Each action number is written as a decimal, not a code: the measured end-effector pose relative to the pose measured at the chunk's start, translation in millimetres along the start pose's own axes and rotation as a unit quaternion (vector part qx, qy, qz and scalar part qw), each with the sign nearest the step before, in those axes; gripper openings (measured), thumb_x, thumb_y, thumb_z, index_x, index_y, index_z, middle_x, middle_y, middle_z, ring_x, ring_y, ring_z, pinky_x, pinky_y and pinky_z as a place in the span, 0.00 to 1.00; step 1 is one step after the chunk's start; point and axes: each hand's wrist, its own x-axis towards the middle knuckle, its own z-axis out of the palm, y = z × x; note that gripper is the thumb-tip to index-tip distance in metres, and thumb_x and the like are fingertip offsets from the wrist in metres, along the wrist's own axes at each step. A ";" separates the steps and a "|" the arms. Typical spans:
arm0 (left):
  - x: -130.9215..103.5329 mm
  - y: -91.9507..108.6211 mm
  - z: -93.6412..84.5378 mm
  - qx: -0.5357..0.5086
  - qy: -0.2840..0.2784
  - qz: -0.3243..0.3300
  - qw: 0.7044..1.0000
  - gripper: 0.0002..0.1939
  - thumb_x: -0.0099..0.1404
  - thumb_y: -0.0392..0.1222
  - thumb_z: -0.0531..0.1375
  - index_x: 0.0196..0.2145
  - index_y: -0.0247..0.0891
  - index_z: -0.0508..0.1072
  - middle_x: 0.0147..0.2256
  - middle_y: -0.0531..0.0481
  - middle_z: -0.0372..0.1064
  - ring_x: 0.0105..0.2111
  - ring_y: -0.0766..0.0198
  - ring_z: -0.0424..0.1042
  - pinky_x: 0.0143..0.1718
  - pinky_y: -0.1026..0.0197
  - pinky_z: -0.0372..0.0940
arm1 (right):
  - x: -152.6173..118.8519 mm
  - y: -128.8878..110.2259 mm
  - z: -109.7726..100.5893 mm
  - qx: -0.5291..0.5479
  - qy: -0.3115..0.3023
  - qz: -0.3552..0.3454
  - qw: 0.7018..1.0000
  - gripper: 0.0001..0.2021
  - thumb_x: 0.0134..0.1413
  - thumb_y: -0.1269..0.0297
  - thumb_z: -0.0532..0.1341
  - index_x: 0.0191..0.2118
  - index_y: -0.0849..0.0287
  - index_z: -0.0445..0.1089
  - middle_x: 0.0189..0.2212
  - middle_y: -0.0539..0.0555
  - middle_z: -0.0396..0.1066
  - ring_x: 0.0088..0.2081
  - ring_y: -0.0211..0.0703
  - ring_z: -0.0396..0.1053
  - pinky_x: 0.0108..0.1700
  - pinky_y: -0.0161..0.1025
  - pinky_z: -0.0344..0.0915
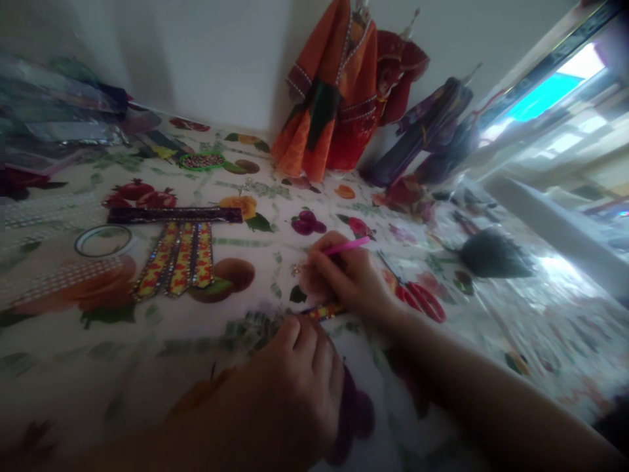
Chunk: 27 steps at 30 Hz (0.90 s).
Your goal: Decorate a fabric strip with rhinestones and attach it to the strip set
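My right hand [344,272] is closed around a thin pink pen-like stick [346,246], its lower tip hidden by the fingers. A small gold cluster [295,269], perhaps beads, lies just left of those fingers. Below it, a yellow-and-red patterned strip [322,311] runs between my two hands. My left hand [309,373] is closed at the strip's near end, fingers curled. Three similar strips [179,259] with shiny edges hang from a dark purple band [174,215], flat on the tablecloth to the left.
Red-handled scissors [422,300] lie right of my right hand. A tape roll [103,242] and dotted clear sheets [63,282] are at left. Behind stand a green dish of beads [201,161], an orange costume [329,98] and dark costumes [427,131]. A dark bundle [494,254] sits at right.
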 end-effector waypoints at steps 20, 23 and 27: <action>-1.9 7.6 10.8 0.016 0.012 -0.039 0.999 0.13 0.65 0.38 0.55 0.42 0.28 0.74 0.41 0.34 0.75 0.42 0.44 0.73 0.41 0.46 0.64 | -8.2 -16.1 1.2 0.057 -0.077 -0.022 0.995 0.05 0.64 0.63 0.59 0.38 0.59 0.68 0.28 0.49 0.69 0.27 0.33 0.68 0.28 0.30 0.67; -2.2 9.3 12.8 0.015 0.018 -0.052 0.998 0.13 0.65 0.39 0.55 0.42 0.28 0.74 0.40 0.34 0.75 0.42 0.44 0.73 0.43 0.44 0.63 | -8.0 -14.6 4.4 0.037 -0.079 -0.015 0.996 0.06 0.65 0.62 0.58 0.39 0.58 0.68 0.28 0.49 0.70 0.29 0.34 0.69 0.31 0.31 0.67; -1.4 9.1 11.2 0.018 0.015 -0.042 0.999 0.12 0.65 0.39 0.55 0.41 0.29 0.75 0.40 0.35 0.75 0.42 0.44 0.73 0.42 0.45 0.63 | -7.6 -13.4 5.5 0.022 -0.083 -0.020 0.996 0.06 0.65 0.62 0.58 0.40 0.58 0.68 0.28 0.49 0.70 0.30 0.35 0.69 0.33 0.33 0.68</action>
